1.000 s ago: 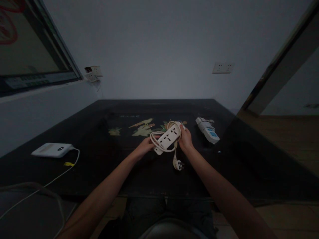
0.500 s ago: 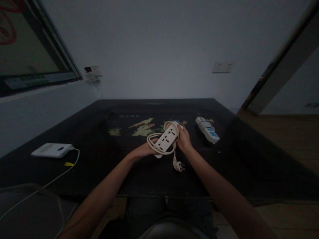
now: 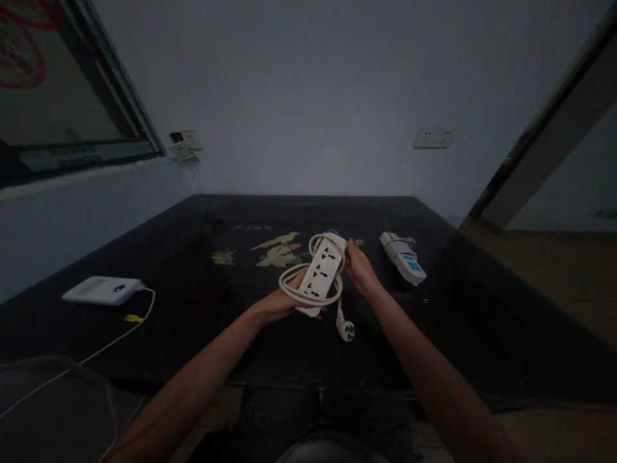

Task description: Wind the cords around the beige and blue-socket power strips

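Observation:
A white power strip (image 3: 320, 273) with several sockets is held tilted above the dark table, its top end leaning right. Its cream cord (image 3: 285, 283) is looped around both ends, and the plug (image 3: 346, 330) hangs below on the right. From underneath, my left hand (image 3: 279, 303) grips the lower end; its fingertips show past the strip's right edge. My right hand (image 3: 360, 269) is closed at the upper right side, against the strip and its cord, with most fingers hidden.
On the table (image 3: 168, 257) to the right lies a second power strip (image 3: 403, 257) wrapped in grey cord. A white device (image 3: 102, 290) with a cable sits at the left. Wall sockets (image 3: 434, 137) are behind, and a window (image 3: 72, 83) is at left.
The power strip has turned more upright, its lower end dropping a little. My right hand has slid off its top face to the side. The plug has swung round and hangs lower.

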